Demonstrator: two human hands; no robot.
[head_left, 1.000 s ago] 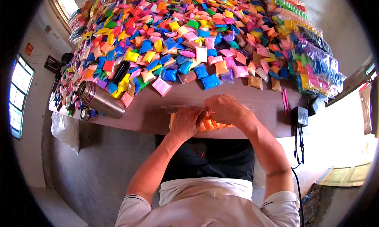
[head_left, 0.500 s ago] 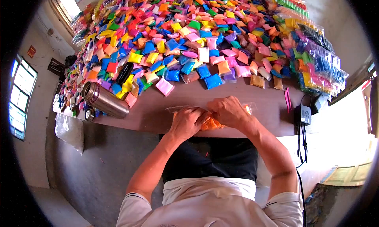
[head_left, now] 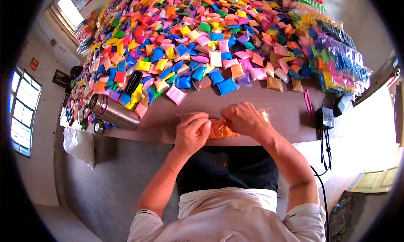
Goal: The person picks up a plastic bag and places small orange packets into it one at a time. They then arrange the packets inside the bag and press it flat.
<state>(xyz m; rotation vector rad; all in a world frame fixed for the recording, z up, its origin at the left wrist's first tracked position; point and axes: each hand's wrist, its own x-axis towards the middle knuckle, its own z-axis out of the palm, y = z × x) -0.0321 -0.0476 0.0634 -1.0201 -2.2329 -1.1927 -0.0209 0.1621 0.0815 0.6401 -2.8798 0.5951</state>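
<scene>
A clear plastic bag with orange contents (head_left: 221,129) lies at the table's front edge, between my two hands. My left hand (head_left: 192,132) is closed on the bag's left end, thumb pressed toward the fingers. My right hand (head_left: 242,118) has its fingers curled in a pinch on the bag's upper edge, covering part of its right side. The fingertips of my right hand are partly hidden.
Many small colourful packets (head_left: 202,27) are heaped across the brown table (head_left: 168,111). A steel flask (head_left: 113,111) lies at the left beside its lid (head_left: 99,127). Pink strips (head_left: 308,102) and a grey device with cables (head_left: 325,118) are at the right.
My left hand has shifted slightly left and turned, uncovering more of the orange contents. My right hand stays at nearly the same place on the bag.
</scene>
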